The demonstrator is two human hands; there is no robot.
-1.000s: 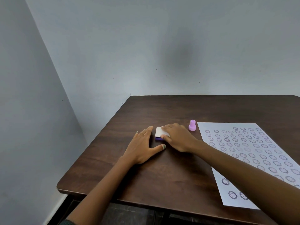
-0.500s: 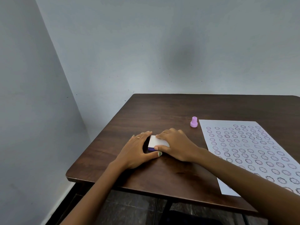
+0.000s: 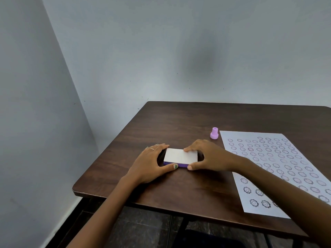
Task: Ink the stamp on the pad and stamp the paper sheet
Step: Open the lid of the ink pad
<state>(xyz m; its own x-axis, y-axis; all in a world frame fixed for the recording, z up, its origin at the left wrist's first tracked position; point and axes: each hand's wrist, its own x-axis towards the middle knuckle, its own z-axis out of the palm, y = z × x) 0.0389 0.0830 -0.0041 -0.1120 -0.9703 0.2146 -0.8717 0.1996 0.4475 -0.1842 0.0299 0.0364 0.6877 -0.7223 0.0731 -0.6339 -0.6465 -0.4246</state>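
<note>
We find the ink pad lying flat near the front left part of the dark wooden table, its white lid down over a purple base. We hold it from both ends. Our left hand cups the left end, fingers curled over the far edge and thumb set against the near edge. Our right hand grips the right end likewise, fingertips resting on the lid's far corner, thumb at the near corner of the base. Both hands are closed on the case; neither is free.

We judge the step in hand to be opening the pad. To do it well, one hand should pin the base while the other lifts the lid cleanly, keeping fingers off the inked face.

The lilac stamp stands upright beyond our right hand, untouched, just beside the far left corner of the paper sheet. The sheet lies to the right, already carrying rows of round impressions. Nothing blocks the reach to the stamp; our right forearm crosses the sheet's near edge and could shift it.
</note>
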